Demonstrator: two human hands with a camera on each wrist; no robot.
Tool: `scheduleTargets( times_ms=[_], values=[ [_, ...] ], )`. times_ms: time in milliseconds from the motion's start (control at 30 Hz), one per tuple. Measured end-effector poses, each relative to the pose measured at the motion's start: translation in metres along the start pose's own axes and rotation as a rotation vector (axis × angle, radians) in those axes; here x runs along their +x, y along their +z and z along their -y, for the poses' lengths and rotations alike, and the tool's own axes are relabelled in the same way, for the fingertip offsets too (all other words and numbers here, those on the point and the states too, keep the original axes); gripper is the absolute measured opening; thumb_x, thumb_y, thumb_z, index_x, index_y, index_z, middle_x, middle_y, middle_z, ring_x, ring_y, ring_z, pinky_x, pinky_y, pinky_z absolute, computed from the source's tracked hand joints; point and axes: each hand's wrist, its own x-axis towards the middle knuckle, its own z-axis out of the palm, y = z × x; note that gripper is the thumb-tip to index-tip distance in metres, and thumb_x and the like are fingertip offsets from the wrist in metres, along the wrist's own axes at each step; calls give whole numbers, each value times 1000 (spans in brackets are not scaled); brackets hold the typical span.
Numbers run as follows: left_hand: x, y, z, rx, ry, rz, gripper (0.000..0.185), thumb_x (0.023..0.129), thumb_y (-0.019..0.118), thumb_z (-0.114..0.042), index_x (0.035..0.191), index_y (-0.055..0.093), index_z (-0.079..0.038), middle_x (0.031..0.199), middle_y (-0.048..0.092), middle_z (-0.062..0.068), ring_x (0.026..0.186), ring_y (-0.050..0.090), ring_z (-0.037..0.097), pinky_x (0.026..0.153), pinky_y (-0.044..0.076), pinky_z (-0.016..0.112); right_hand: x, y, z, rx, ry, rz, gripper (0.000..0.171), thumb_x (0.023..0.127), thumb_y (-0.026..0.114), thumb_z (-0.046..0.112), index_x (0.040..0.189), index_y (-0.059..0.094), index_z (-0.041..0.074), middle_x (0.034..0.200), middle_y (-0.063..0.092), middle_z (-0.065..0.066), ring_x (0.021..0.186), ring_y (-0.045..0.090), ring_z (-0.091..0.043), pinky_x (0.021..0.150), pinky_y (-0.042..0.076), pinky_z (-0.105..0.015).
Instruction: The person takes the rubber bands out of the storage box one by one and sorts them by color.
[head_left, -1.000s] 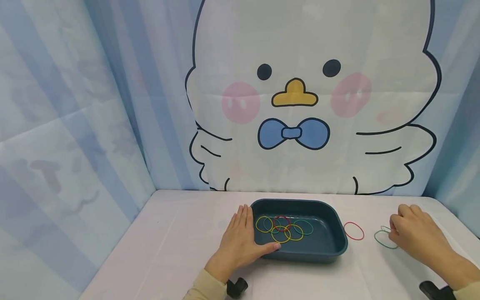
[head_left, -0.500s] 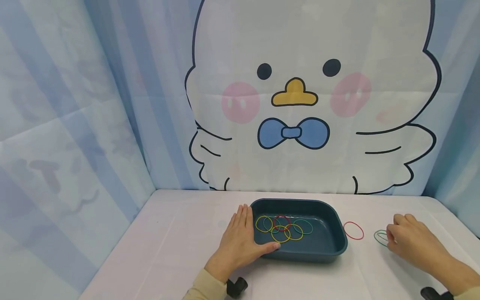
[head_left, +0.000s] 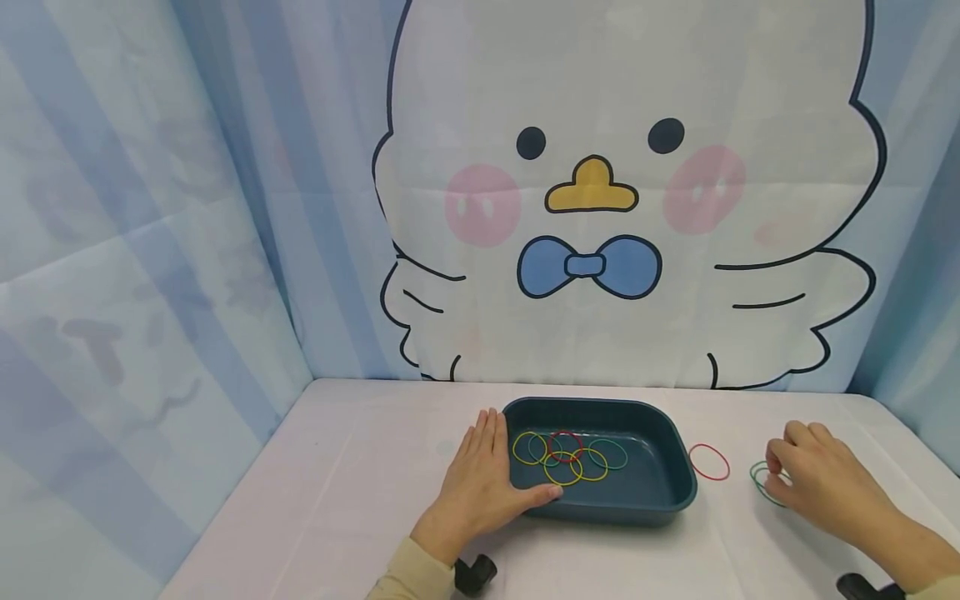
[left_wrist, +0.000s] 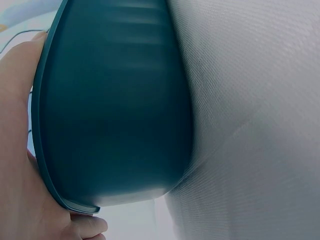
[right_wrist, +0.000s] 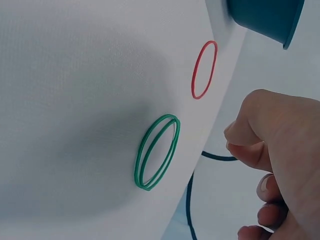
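My left hand (head_left: 480, 487) rests at the left end of a dark teal tray (head_left: 648, 475), fingers straight along the side, thumb over the front rim. Inside the tray lie several rubber bands (head_left: 561, 484) in yellow, red and green. To its right, my right hand (head_left: 828, 475) hovers over two overlapping green rubber bands (right_wrist: 136, 165) on the table. Its thumb and index finger are bent towards each other with nothing held, and in the head view they partly cover the green bands. A red rubber band (head_left: 705, 444) lies between the tray and the green bands.
A white cloth covers the table (head_left: 337, 492). Behind it hangs a curtain (head_left: 585, 333) with a cartoon bird. A black wrist mount (head_left: 476, 575) sits under my left wrist, and another black mount (head_left: 866, 586) under the right.
My right thumb and index finger have parted, and the hand has shifted slightly left. The green bands, earlier spread apart, now overlap more closely. My left hand and the tray stay put.
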Motion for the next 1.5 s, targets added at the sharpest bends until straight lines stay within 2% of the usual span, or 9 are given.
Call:
scheduleTargets(
  times_ms=[200, 400, 733, 1000, 1500],
  values=[
    [0, -1, 0, 4, 5, -4, 126, 76, 47, -88, 158, 14, 1, 165, 16, 18, 155, 12, 30, 126, 18, 46, 6, -5, 5, 5, -3, -15, 32, 59, 83, 9, 66, 53, 17, 72, 37, 2, 71, 35, -19, 58, 26, -29],
    [0, 0, 0, 8, 3, -2, 126, 76, 47, -89, 158, 14, 0, 166, 15, 18, 155, 12, 30, 125, 18, 46, 14, -12, 13, 7, -32, -81, 30, 58, 83, 9, 67, 55, 16, 72, 36, 3, 71, 35, -18, 58, 26, -28],
    [0, 0, 1, 0, -5, 7, 126, 75, 46, -89, 158, 14, 0, 166, 15, 18, 155, 11, 30, 126, 17, 46, 30, -24, 29, 32, -51, -96, 30, 58, 85, 9, 69, 58, 16, 73, 37, 2, 73, 36, -19, 60, 27, -30],
    [0, 0, 1, 1, -2, 5, 126, 76, 46, -89, 158, 14, 1, 166, 15, 18, 155, 11, 30, 126, 17, 46, 38, -27, 39, 64, -112, -161, 28, 57, 82, 8, 68, 58, 17, 73, 36, 3, 74, 38, -19, 61, 29, -30],
    [1, -1, 1, 6, 6, 2, 126, 75, 46, -90, 158, 15, 1, 165, 16, 19, 155, 12, 31, 125, 18, 46, 59, -30, 65, 99, -157, -155, 28, 60, 85, 9, 72, 61, 17, 75, 39, 4, 76, 37, -17, 61, 29, -28]
  ],
)
